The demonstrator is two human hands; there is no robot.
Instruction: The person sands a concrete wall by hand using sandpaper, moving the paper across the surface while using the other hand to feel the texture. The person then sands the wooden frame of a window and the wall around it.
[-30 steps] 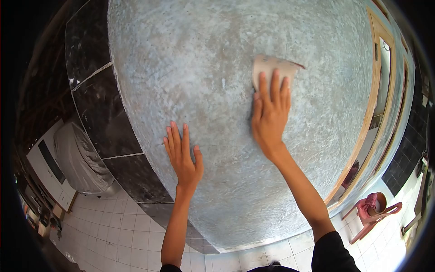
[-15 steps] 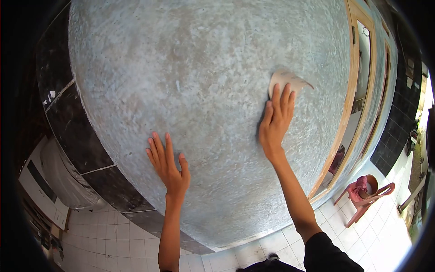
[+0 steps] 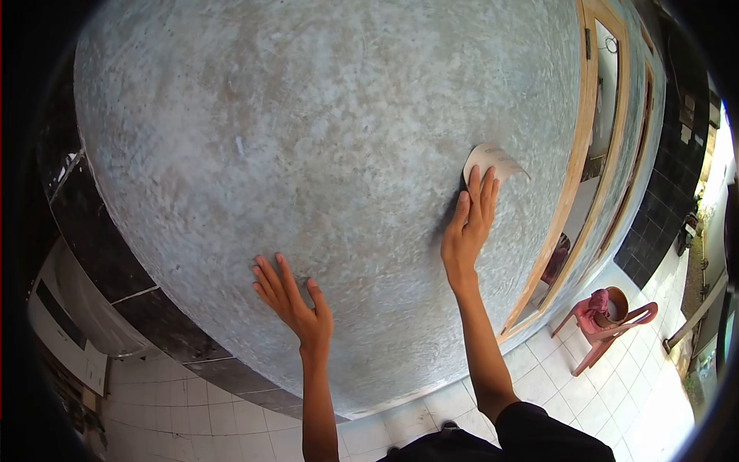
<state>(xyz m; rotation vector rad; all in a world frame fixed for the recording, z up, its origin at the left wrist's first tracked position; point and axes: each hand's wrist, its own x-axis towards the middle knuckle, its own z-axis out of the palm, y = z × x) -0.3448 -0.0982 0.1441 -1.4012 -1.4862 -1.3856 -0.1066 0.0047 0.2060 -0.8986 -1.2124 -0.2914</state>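
My right hand presses a curved, pale sheet of sandpaper against a rough grey-blue wall. Its fingers lie over the lower part of the sheet, whose right edge curls away from the wall. Printed marks show faintly on the sheet's outer face. Lower and to the left, my left hand rests against the same wall with fingers spread, holding nothing.
To the right, a wooden-framed window is set in the wall. A pink plastic chair carrying a bucket and a cloth stands on white floor tiles. Black tiles border the wall at left; a white cabinet stands beyond.
The view has tilted and shifted, so the window and chair appear further left. My right hand has slid down the wall with the sandpaper. My left hand stays spread on the wall.
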